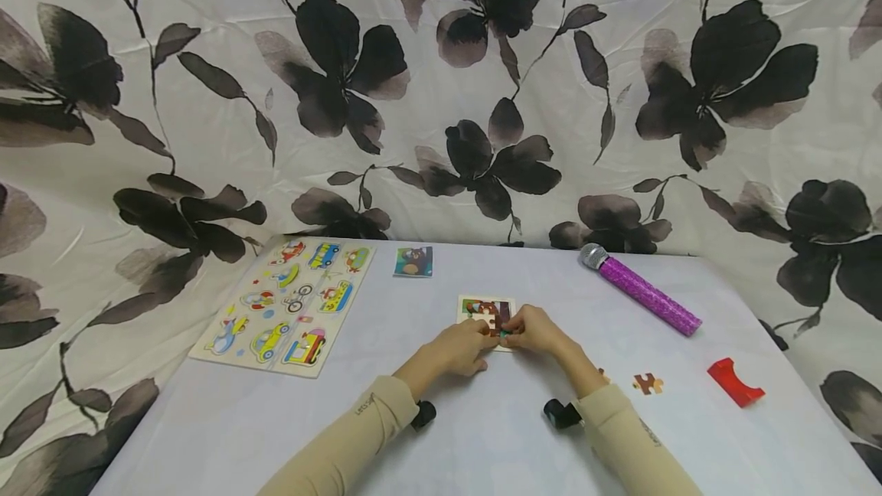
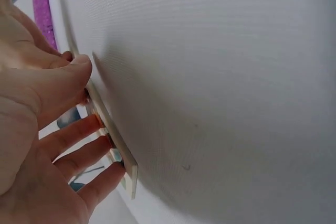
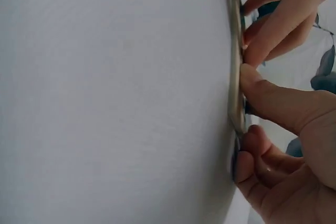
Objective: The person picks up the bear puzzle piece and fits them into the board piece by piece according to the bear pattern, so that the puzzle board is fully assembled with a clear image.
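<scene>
A small bear jigsaw puzzle (image 1: 472, 305) in a pale wooden tray (image 2: 128, 174) lies in front of me. My left hand (image 1: 463, 347) rests on its left and near part, several fairly straight fingers (image 2: 79, 156) touching the top. At the right edge, my right hand (image 1: 534, 329) has curled fingers and pinches a small jigsaw piece (image 1: 504, 334) with teal on it, low on the picture. In the right wrist view the right thumb (image 3: 268, 95) presses at the tray's near edge. The hands meet closely, and they hide much of the puzzle.
Loose brown jigsaw pieces (image 1: 648, 383) lie right of my right forearm, beside a red curved block (image 1: 736, 383). A glittery purple microphone (image 1: 644, 293) lies at back right. Left stand a vehicle puzzle board (image 1: 279, 305) and a small bear picture card (image 1: 413, 262).
</scene>
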### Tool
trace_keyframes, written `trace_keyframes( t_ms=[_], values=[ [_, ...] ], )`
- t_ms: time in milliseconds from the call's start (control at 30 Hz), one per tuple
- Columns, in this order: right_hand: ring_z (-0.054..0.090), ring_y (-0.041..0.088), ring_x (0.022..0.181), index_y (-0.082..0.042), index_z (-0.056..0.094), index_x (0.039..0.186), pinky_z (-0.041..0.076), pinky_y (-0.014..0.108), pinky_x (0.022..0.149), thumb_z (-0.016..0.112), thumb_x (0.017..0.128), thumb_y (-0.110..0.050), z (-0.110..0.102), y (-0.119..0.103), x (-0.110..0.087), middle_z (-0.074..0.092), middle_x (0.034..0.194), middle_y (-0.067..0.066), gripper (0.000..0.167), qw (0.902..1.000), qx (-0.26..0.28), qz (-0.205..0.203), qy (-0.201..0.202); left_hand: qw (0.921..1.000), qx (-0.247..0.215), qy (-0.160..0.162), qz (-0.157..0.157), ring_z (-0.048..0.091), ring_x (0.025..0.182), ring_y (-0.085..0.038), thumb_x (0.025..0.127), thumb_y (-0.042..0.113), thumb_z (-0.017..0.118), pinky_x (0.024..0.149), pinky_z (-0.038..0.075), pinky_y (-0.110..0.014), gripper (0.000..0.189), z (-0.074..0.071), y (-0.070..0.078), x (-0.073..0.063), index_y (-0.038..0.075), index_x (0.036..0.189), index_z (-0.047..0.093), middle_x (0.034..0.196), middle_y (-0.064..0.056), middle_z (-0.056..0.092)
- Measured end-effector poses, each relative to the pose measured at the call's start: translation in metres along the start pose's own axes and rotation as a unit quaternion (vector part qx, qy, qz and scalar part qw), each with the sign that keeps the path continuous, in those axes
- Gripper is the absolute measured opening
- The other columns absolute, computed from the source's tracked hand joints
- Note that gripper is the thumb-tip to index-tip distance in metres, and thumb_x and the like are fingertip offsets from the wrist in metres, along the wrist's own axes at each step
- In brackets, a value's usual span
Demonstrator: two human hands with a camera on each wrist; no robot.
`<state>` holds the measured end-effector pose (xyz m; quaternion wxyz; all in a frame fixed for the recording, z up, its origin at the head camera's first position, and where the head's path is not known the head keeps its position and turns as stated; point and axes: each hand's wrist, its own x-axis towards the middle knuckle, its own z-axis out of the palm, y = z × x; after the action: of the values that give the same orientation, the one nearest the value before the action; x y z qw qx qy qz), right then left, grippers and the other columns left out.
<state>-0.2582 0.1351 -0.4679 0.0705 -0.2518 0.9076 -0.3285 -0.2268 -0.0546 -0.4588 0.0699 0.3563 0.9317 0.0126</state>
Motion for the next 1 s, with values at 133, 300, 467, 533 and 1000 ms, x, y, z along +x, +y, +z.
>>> trace_keyframes(
  t_ms=[133, 300, 467, 533, 1000],
  values=[
    [0.047, 0.005, 0.063, -0.001, 0.071, 0.068, 0.041, 0.019, 0.056, 0.077, 0.077, -0.009, 0.001, 0.006, -0.006, 0.063, 0.068, 0.002, 0.013, 0.9996, 0.001, -0.021, 0.016, 0.9999, -0.007, -0.006, -0.009, 0.052, 0.111, -0.019, 0.087, 0.032, 0.067, 0.092, 0.047, -0.033, 0.048, -0.001, 0.003, 0.001, 0.021, 0.132, 0.056, 0.127, -0.007, 0.053],
    [0.046, 0.008, 0.069, -0.001, 0.072, 0.068, 0.041, 0.021, 0.061, 0.075, 0.078, -0.009, -0.005, 0.003, -0.017, 0.056, 0.072, 0.0, 0.013, 0.9965, -0.036, -0.075, 0.011, 0.9998, 0.002, -0.011, -0.017, 0.05, 0.114, -0.019, 0.088, 0.034, 0.065, 0.094, 0.046, -0.034, 0.048, -0.001, 0.005, 0.002, 0.022, 0.133, 0.056, 0.13, -0.006, 0.052],
    [0.048, 0.01, 0.07, -0.002, 0.072, 0.072, 0.042, 0.022, 0.062, 0.074, 0.078, -0.01, -0.019, 0.005, -0.036, 0.057, 0.075, 0.001, 0.011, 0.997, -0.047, -0.061, 0.004, 0.9997, 0.012, -0.009, -0.021, 0.048, 0.116, -0.02, 0.088, 0.034, 0.065, 0.094, 0.046, -0.034, 0.048, 0.0, 0.005, 0.005, 0.024, 0.134, 0.055, 0.132, -0.005, 0.049],
    [0.048, 0.011, 0.069, -0.002, 0.072, 0.079, 0.042, 0.023, 0.061, 0.075, 0.078, -0.011, -0.026, 0.011, -0.047, 0.057, 0.077, 0.001, 0.01, 0.9989, -0.039, -0.025, 0.005, 0.9996, 0.01, -0.011, -0.024, 0.047, 0.119, -0.02, 0.088, 0.034, 0.064, 0.095, 0.045, -0.035, 0.048, 0.0, 0.005, 0.005, 0.024, 0.134, 0.054, 0.133, -0.005, 0.049],
    [0.047, 0.018, 0.074, -0.003, 0.061, 0.088, 0.042, 0.03, 0.062, 0.084, 0.066, -0.019, -0.072, 0.047, -0.125, 0.053, 0.079, 0.003, 0.036, 0.9889, -0.01, 0.144, -0.037, 0.9996, 0.011, -0.009, -0.024, 0.047, 0.12, -0.02, 0.087, 0.037, 0.064, 0.094, 0.045, -0.037, 0.048, 0.002, 0.004, 0.003, 0.025, 0.133, 0.056, 0.132, -0.006, 0.049]
  ],
)
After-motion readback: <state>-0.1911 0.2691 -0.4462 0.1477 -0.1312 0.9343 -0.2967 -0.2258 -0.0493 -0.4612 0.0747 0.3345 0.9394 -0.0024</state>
